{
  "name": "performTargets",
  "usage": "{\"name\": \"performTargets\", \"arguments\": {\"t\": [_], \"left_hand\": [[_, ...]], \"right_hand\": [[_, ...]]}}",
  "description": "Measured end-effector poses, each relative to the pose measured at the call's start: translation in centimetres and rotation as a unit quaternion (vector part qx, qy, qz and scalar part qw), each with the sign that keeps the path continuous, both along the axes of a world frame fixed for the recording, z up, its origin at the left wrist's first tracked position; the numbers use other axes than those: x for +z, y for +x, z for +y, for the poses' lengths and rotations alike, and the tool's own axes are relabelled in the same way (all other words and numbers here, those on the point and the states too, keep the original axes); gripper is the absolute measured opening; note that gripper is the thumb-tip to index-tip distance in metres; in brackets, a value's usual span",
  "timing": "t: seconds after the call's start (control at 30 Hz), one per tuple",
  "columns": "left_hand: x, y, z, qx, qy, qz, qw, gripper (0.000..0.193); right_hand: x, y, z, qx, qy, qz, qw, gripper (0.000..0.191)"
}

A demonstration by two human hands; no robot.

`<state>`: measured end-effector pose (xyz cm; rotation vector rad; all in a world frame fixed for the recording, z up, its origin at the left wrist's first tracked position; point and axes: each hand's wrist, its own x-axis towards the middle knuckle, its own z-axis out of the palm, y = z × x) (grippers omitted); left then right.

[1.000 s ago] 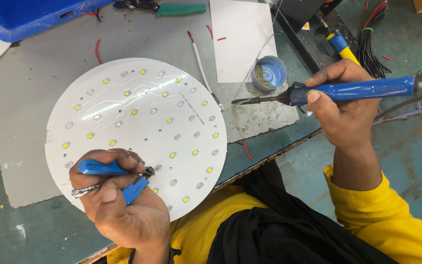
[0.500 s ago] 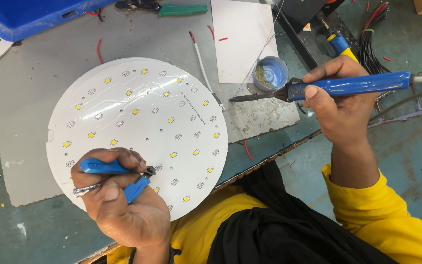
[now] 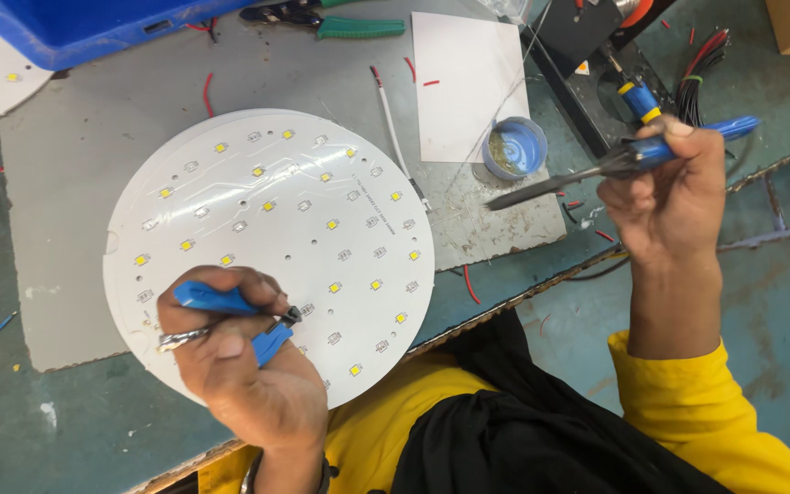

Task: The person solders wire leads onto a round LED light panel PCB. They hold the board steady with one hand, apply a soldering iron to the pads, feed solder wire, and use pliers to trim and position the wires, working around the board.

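A round white circuit board (image 3: 276,229) dotted with several small yellow chips lies on a grey mat (image 3: 75,183). My left hand (image 3: 240,375) rests on the board's near edge and grips blue-handled tweezers (image 3: 230,316), whose tips touch the board. My right hand (image 3: 674,187) is raised to the right of the board and holds a blue-handled soldering iron (image 3: 596,169). Its dark tip points left toward a small blue tin (image 3: 514,148) and hovers just beside it.
A white sheet of paper (image 3: 468,82) lies behind the tin. Green-handled pliers (image 3: 340,23) and a blue bin (image 3: 75,27) sit at the far edge. A black iron stand (image 3: 596,64) and a wire bundle (image 3: 706,69) are at the right. A thin white wire (image 3: 395,137) lies beside the board.
My right hand has tilted the soldering iron, handle end up and tip down. The iron's tip now sits lower and nearer the tin. The left hand with the tweezers has stayed put.
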<state>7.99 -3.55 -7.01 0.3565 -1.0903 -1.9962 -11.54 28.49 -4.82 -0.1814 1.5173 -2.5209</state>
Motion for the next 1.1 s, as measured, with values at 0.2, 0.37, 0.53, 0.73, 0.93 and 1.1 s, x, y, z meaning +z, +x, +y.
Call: {"name": "performTargets", "arguments": {"t": [0.2, 0.37, 0.53, 0.73, 0.93, 1.1], "left_hand": [[0.0, 0.0, -0.1, -0.008, -0.014, -0.008, 1.000, 0.036], [0.4, -0.2, -0.1, -0.015, -0.015, 0.002, 1.000, 0.037], [0.6, -0.1, -0.1, -0.018, -0.018, -0.007, 1.000, 0.040], [0.1, 0.1, -0.2, -0.015, -0.009, -0.014, 1.000, 0.039], [-0.2, 0.3, -0.1, -0.013, -0.012, -0.003, 1.000, 0.036], [-0.4, 0.3, -0.1, -0.016, -0.008, 0.003, 1.000, 0.037]], "right_hand": [[-1.8, -1.2, 1.7, 0.070, -0.137, -0.139, 0.978, 0.031], [-2.6, -1.9, 2.0, 0.107, -0.166, -0.151, 0.968, 0.036], [-2.1, -1.4, 0.9, 0.001, -0.084, -0.152, 0.985, 0.025], [-0.5, 0.7, -0.1, -0.110, 0.127, 0.109, 0.980, 0.023], [0.8, 1.5, -0.8, -0.142, 0.226, 0.198, 0.943, 0.014], [1.1, 1.8, -1.5, -0.143, 0.294, 0.229, 0.917, 0.020]]}}
